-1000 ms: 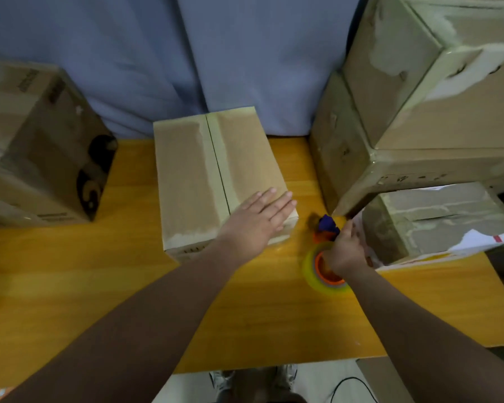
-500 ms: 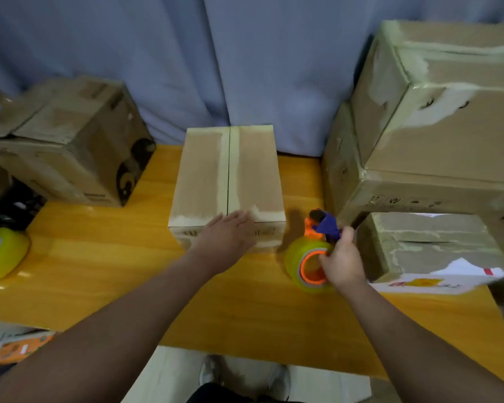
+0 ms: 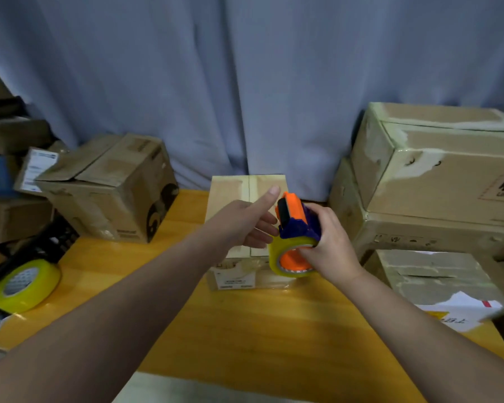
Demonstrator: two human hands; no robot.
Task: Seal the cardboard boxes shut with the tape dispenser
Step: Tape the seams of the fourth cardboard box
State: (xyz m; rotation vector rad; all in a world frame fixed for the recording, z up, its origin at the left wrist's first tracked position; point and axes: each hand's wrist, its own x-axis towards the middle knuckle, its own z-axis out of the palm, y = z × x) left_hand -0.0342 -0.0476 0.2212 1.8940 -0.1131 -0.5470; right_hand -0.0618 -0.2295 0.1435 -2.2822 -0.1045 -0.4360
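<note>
View: head, single view.
Dispenser: held in the air just right of frame centre, above the near end of the box. Its orange-and-purple head points to 11 o'clock and its yellow roll hangs below.
Right grip: fingers curled round the dispenser body, thumb on the roll's orange core.
Left grip: spread, one digit raised to 12 o'clock and the others reaching toward the dispenser's mouth. Whether they touch the tape end cannot be told.
Box: on the worktop at centre with flaps closed flat. A pale strip runs along the centre seam; it cannot be told whether this is new tape or old.
Left box: at 9 o'clock, top flaps lifted and not closed.
Stack: two large boxes at 2 o'clock, both closed and bearing pale tape remnants.
Low box: at 4 o'clock, closed, with torn tape bands on top and white paper at its near end.
Spare roll: yellow, at 8 o'clock, off the worktop's left edge.
Done (judged): dispenser picked up and box flaps folded shut. No strip runs from the dispenser to any box.
Remaining (judged): free the tape end, anchor it on the box, draw it along the seam and cut. Then close and tape the left box.
Progress (judged): early, at tape preparation.
</note>
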